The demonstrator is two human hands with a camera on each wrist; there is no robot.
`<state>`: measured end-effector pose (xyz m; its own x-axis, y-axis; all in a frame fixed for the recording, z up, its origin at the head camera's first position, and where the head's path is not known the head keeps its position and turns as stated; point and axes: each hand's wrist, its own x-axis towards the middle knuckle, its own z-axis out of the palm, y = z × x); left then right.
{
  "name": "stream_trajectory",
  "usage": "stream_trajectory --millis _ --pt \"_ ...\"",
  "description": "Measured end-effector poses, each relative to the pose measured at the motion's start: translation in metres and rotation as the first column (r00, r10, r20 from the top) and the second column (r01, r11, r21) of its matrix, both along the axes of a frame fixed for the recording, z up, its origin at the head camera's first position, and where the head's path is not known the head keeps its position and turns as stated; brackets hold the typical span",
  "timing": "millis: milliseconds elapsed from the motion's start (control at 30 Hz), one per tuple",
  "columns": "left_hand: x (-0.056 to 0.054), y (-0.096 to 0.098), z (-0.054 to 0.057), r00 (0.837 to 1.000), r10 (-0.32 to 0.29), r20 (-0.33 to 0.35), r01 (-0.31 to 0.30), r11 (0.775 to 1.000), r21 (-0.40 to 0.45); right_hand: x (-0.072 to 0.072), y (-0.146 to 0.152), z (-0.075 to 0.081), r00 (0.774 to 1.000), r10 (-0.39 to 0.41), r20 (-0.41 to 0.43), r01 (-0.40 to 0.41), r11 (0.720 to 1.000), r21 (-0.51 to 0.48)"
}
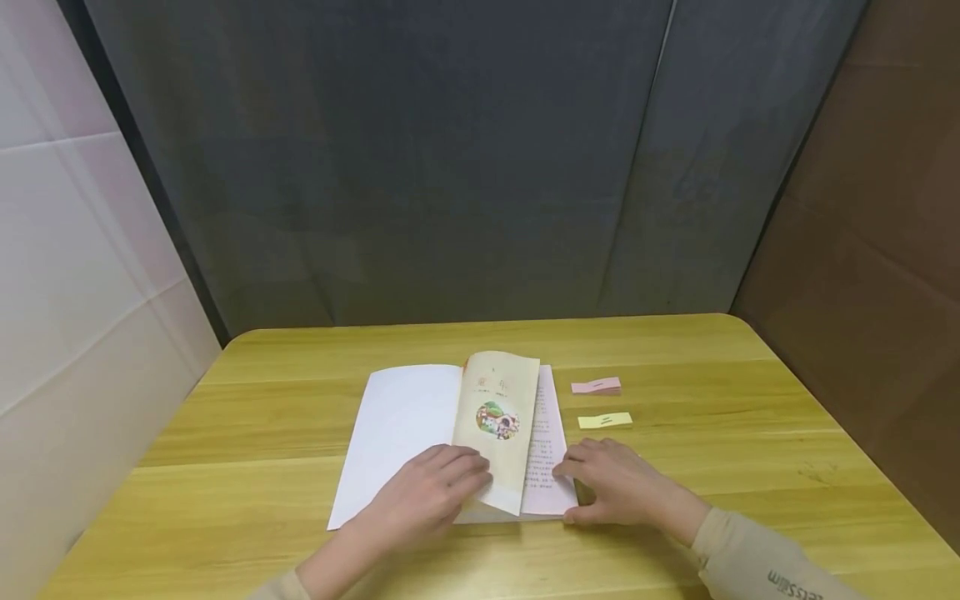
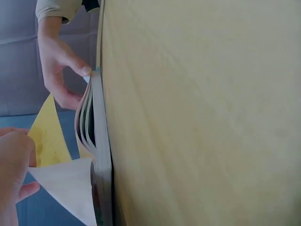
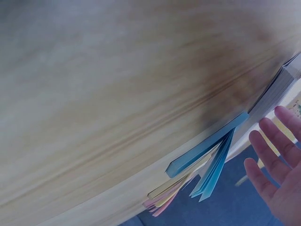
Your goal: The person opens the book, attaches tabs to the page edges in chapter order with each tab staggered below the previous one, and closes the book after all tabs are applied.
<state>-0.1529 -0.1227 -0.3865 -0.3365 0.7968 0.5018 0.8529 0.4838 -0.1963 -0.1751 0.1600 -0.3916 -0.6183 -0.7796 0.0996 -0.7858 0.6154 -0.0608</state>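
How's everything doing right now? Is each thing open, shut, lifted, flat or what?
Book: open.
White page: blank, at the book's left side.
Picture page: lifted.
Pink page: partly covered by the picture page.
Pink strips: layered, beside the book.
Yellow strip: beside the book.
Blue strips: fanned apart.
Left hand: at the picture page; grip unclear.
Right hand: touching the book's right edge.
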Motion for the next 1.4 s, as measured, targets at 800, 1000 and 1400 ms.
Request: stream_trajectory --millis 800,1000,1400 --pt "0.004 -0.057 0.003 0.973 0.230 0.017 -0.230 0.973 0.003 -0.002 0.003 -0.003 1.000 0.007 -0.018 -0.007 1.000 -0.004" --pt "0.002 -0.063 0.001 0.951 0.306 0.039 -0.304 0.951 -0.045 -0.002 0.003 -0.002 1.000 0.008 -0.010 -0.008 1.000 0.001" --pt "0.000 -0.035 -0.011 0.934 0.243 0.261 -0.229 0.970 -0.085 -0.001 0.003 -0.002 1.000 0.011 -0.014 -0.011 1.000 -0.004"
